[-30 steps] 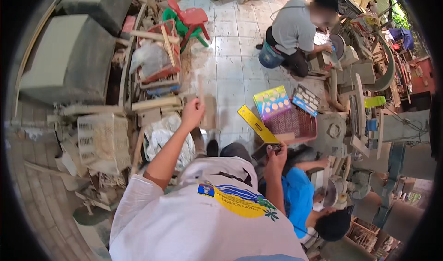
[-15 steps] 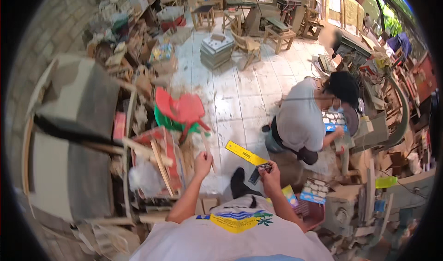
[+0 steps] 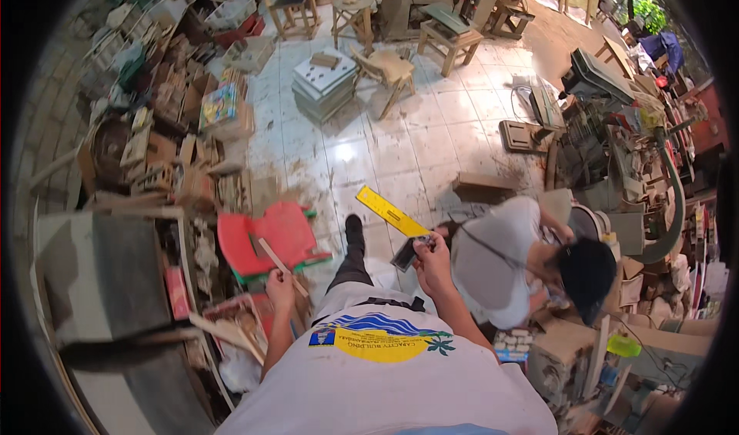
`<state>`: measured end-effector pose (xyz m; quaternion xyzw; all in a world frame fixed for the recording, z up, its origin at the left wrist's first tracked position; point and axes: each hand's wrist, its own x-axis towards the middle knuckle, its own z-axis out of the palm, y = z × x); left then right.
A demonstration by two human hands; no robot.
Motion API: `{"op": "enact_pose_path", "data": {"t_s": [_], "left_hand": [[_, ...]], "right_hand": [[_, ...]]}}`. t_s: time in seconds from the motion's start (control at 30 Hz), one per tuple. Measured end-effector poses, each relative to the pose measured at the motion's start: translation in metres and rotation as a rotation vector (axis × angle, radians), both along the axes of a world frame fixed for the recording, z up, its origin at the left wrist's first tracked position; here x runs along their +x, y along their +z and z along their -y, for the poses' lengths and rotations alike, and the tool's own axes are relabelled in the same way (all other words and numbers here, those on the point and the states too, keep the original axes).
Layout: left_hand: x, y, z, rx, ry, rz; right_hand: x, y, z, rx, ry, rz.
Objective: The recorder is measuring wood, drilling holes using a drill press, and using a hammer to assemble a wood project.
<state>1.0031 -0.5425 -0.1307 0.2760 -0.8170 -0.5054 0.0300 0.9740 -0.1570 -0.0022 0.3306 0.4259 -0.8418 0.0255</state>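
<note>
My left hand is closed around a thin wooden strip, which slants up past the fingers. A red plastic chair stands just beyond that hand. In my right hand is a try square with a yellow blade and a dark handle. My fingers grip it near the corner, and the blade points forward and to the left. The strip and the square are well apart, each in front of my body.
Close on my right, a co-worker in a light shirt bends over, hands mostly hidden. Stacked square boards and a wooden chair stand ahead on the tiles. Wood scraps crowd the left; dusty machines line the right.
My view has shifted forward, with one foot stepping ahead. The red chair now appears nearer on my left. The co-worker has bent lower. Both of my hands keep their holds.
</note>
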Motion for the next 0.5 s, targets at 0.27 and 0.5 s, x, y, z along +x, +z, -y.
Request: {"op": "enact_pose_path", "data": {"t_s": [0.27, 0.5], "left_hand": [[-0.37, 0.055, -0.114, -0.086, -0.496, -0.003], [-0.628, 0.061, -0.213, -0.173, -0.706, 0.008]], "right_hand": [[-0.203, -0.027, -0.068, -0.017, -0.293, -0.077], [-0.368, -0.028, -0.173, -0.072, -0.587, -0.053]]}}
